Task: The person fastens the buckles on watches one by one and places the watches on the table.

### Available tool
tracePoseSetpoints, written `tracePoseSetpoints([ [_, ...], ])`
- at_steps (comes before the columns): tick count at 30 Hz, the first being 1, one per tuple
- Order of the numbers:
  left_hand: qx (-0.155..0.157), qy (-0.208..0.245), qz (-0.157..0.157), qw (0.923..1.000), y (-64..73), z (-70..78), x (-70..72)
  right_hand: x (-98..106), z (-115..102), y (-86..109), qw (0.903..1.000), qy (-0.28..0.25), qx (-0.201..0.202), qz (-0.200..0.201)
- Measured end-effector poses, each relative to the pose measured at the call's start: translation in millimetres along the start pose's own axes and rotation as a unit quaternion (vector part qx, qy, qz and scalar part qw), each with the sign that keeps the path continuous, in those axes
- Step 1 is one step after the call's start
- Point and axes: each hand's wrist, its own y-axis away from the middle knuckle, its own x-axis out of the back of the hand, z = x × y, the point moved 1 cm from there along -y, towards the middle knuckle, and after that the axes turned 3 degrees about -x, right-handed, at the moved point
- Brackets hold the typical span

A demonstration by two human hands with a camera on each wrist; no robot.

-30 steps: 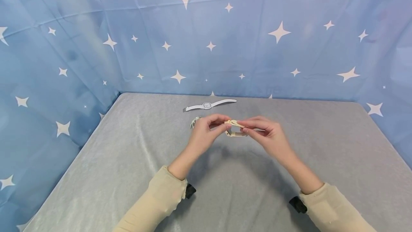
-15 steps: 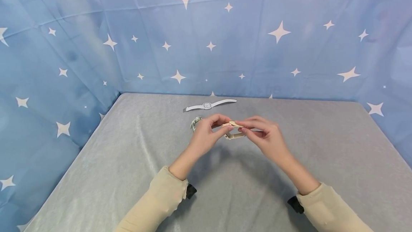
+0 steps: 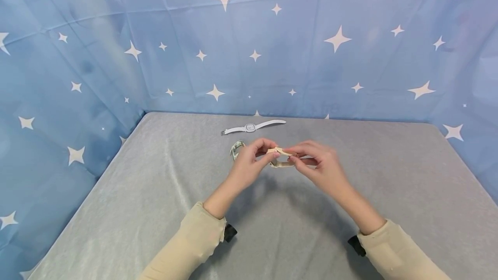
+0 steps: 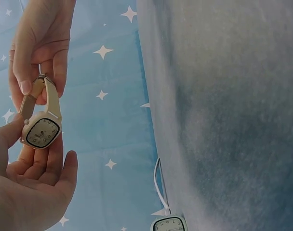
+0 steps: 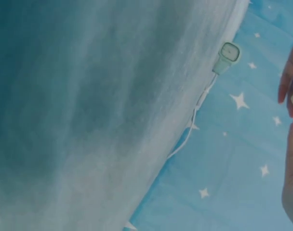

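A cream wristwatch with a squarish case is held up over the table between both hands, its strap bent into a loop. My left hand grips the case end; in the left wrist view, its thumb lies by the watch dial. The right hand pinches the strap around the metal buckle, partly hidden by the fingers. Just behind the left hand is a pale green watch, partly covered by that hand in the head view.
A white watch lies stretched out on the grey cloth-covered table, near the back edge. Blue curtain with white stars rises behind the table and along its sides.
Both hands have shifted slightly left with the cream watch, and its loop has tilted a little. More of the green watch shows behind the left hand. The white watch stays put.
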Motion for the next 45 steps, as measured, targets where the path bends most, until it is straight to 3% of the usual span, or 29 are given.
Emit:
tracePoseSetpoints([
  [4,0.0,-0.002,-0.007,1.0,-1.2,-1.5,0.2,0.1,0.3,-0.3,0.9997,0.006,0.017,-0.018],
  [16,0.012,0.021,-0.046,0.9986,-1.0,0.6,1.5,-0.6,-2.7,-0.6,0.9996,0.002,0.026,-0.01],
  [23,-0.015,-0.026,-0.052,0.9982,0.3,2.8,4.0,0.0,-2.7,0.6,0.9991,0.037,0.018,0.005],
  [30,-0.026,-0.05,-0.057,0.9968,0.1,2.8,2.9,0.0,-2.8,0.8,0.9965,0.071,0.044,0.004],
  [36,-0.029,-0.057,-0.061,0.9961,1.2,3.2,2.6,-1.3,-3.4,3.2,0.9984,0.048,0.026,0.01],
  [41,-0.042,-0.095,-0.06,0.9928,3.1,2.0,2.2,-2.2,-5.3,4.7,0.999,0.039,0.012,0.016],
  [45,-0.051,-0.132,-0.061,0.9881,3.7,1.4,2.1,-1.1,-5.3,4.2,0.9986,0.043,-0.03,0.004],
])
